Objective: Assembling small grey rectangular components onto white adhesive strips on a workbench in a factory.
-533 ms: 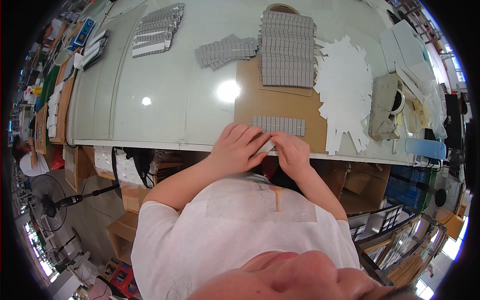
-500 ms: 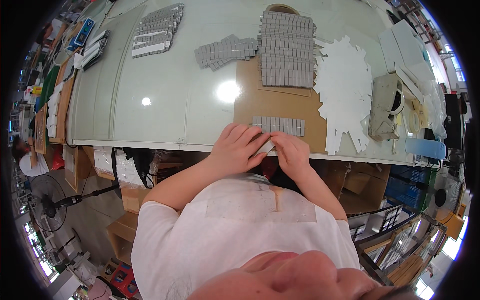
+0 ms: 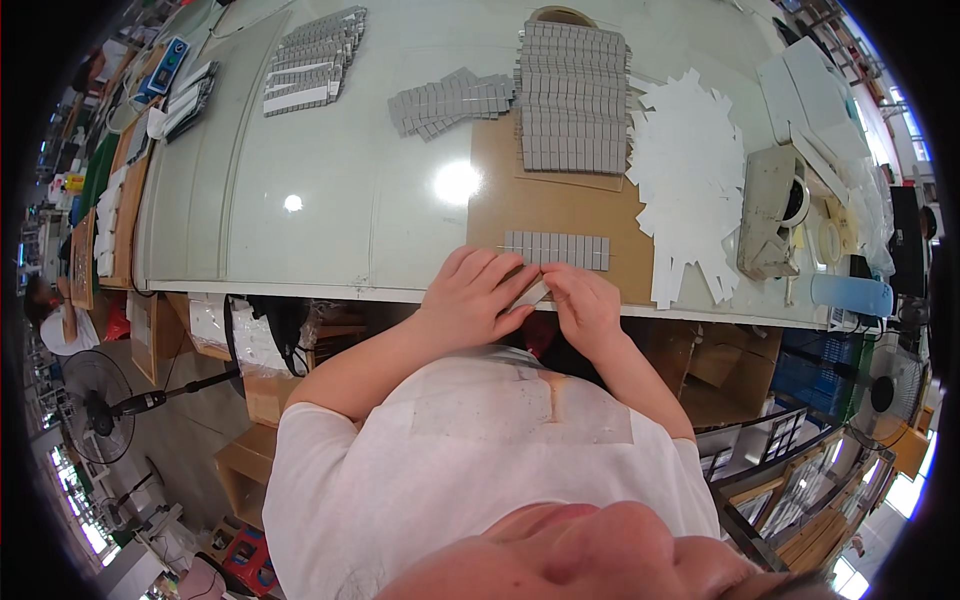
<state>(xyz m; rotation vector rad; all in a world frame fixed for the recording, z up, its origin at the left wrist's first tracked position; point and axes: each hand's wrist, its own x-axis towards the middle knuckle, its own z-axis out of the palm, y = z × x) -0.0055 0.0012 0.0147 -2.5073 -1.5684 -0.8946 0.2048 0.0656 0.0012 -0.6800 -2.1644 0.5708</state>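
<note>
At the near table edge, my left hand (image 3: 474, 294) and my right hand (image 3: 584, 306) meet with bent fingers. Between them they pinch a small white strip (image 3: 534, 294), mostly covered by the fingers. Just beyond my fingertips a grey segmented strip (image 3: 558, 249) lies flat on a brown board (image 3: 560, 207). Its left end is close to my left hand. Farther back on the board stands a long overlapping stack of similar grey segmented strips (image 3: 574, 100).
Right of the board is a spread pile of white paper strips (image 3: 690, 180). A tape dispenser (image 3: 770, 215) and a blue bottle (image 3: 850, 295) stand farther right. More grey pieces (image 3: 450, 103) lie left of the stack, others (image 3: 315, 62) at the far left. A fan (image 3: 95, 408) stands below left.
</note>
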